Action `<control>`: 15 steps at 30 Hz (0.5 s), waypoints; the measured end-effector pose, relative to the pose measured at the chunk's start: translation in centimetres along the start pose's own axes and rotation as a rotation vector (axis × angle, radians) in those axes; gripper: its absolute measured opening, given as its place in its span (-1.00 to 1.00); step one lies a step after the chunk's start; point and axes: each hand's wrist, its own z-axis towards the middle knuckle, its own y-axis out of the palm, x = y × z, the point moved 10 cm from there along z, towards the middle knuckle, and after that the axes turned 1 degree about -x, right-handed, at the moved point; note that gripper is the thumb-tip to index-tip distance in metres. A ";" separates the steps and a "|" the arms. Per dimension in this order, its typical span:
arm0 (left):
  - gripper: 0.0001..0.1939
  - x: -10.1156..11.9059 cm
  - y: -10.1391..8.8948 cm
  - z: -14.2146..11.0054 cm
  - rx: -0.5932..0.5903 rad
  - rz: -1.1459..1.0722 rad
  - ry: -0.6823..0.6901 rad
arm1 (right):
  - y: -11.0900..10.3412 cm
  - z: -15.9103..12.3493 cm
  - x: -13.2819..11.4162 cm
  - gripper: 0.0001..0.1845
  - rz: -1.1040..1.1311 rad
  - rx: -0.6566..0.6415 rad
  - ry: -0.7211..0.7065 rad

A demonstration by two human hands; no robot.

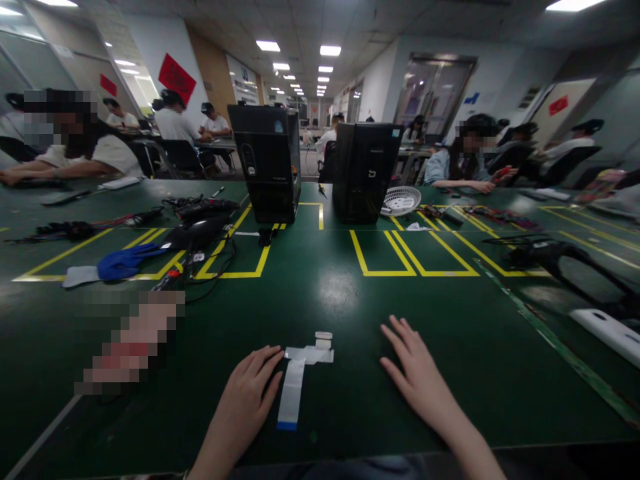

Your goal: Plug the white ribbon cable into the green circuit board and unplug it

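Observation:
A white flat ribbon cable (293,390) lies on the green table in front of me, folded so that one strip runs crosswise and another points toward me. The near end carries a blue strip, and a small connector sits at the far right end. My left hand (249,387) rests at the cable's left side, fingertips at or just touching the end of the cross strip; its fingers are stretched out and grip nothing. Off to the right, my right hand (415,367) lies flat on the table with fingers spread, apart from the cable.
Two black computer cases (263,163) stand upright at the back middle. A blue glove (125,261), black cables (200,208) and a blurred-out object lie left. At right are a white round grille (401,200), a black frame (565,260) and a white bar (607,333). People sit beyond.

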 end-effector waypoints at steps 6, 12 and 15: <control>-0.63 -0.3 0.3 -0.1 -0.009 0.003 -0.012 | -6.7 -6.9 19.6 -0.20 -0.371 0.192 0.664; -0.61 -0.3 0.4 0.0 -0.035 0.008 -0.017 | -9.7 -13.9 27.3 -0.03 -0.321 0.139 1.157; -0.62 -0.3 0.3 0.0 -0.032 0.008 -0.014 | -9.5 -14.2 28.0 -0.06 -0.324 0.078 1.176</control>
